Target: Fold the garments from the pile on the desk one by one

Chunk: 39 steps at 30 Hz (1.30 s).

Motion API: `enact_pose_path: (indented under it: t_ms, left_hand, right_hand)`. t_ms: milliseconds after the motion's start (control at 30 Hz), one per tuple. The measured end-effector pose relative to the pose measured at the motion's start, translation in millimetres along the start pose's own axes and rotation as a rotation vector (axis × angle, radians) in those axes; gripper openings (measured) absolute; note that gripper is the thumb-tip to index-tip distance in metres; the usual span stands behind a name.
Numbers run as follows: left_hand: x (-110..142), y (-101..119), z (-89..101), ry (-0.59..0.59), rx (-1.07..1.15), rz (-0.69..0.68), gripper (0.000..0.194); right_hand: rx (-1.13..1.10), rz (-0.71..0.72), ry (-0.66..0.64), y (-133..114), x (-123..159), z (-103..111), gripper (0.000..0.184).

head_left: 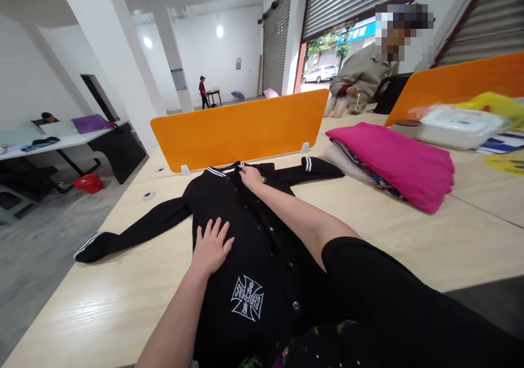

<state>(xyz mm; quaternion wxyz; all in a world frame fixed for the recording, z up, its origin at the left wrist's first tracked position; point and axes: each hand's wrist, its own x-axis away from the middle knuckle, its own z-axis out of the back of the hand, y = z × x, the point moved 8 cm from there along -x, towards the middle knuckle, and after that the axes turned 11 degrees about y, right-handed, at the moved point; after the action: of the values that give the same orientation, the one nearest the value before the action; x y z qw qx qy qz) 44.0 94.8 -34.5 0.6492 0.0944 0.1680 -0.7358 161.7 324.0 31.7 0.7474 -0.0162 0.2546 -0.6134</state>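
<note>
A black jacket [221, 204] with white-striped collar and cuffs lies spread front side up on the table, its sleeves stretched out to both sides. Snap buttons run down its front, and a white cross-shaped print marks the lower part. My left hand [213, 245] rests flat on the jacket's body with fingers spread. At the collar, my right hand [250, 177] has its fingers closed on the front edge near the neck. The jacket's bottom edge is hidden by my clothing and the frame's lower border.
An orange divider [241, 128] stands behind the jacket. Folded pink cloth [397, 158] lies on the table [94, 302] to the right, near a white plastic container [458, 125]. Beyond it is another person [364, 70]. A red bucket [89, 183] is on the floor at left.
</note>
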Motion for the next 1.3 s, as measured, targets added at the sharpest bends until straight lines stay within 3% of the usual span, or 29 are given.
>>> enact_pose_path:
  t_ms: [267,367,500,600,700,800,900,1000,1100,1200,1300]
  left_hand:
    - [-1,-2,0.2,0.001,0.041,0.003,0.055]
    - [-1,-2,0.2,-0.011,0.042,-0.003,0.055]
    - [-4,-3,-0.2,-0.017,0.043,-0.001,0.055]
    - [-5,-4,-1.6,-0.027,0.062,0.004,0.056]
    - [-6,-5,-2.9,-0.046,0.068,0.008,0.057]
    - [-7,-5,-3.6,-0.062,0.057,0.017,0.057]
    - [-9,-8,-4.3,-0.075,0.037,0.034,0.056]
    - [-9,-11,-2.8,-0.09,0.026,0.033,0.056]
    - [-8,-6,8.7,-0.06,0.045,0.027,0.054]
    - [-3,21,25.4,-0.016,0.147,-0.068,0.048]
    - [7,58,32.3,-0.055,0.283,-0.175,0.05]
  right_hand:
    - [-0.079,-0.013,-0.102,-33,13,-34,0.034]
    - [-0.12,0.016,-0.157,-30,17,-25,0.042]
    - [-0.177,0.098,-0.181,-5,39,10,0.038]
    - [-0.208,0.15,-0.159,25,84,45,0.022]
    - [-0.276,0.181,-0.177,51,153,78,0.013]
    - [-0.233,0.203,-0.343,61,228,89,0.023]
    - [-0.101,0.256,-0.359,57,272,96,0.015]
    - [-0.12,0.23,-0.351,56,277,100,0.022]
    - [-0.364,0.116,-0.446,65,268,95,0.028]
    - [-0.591,0.017,-0.384,81,256,102,0.025]
    - [-0.715,-0.014,-0.25,93,249,121,0.023]
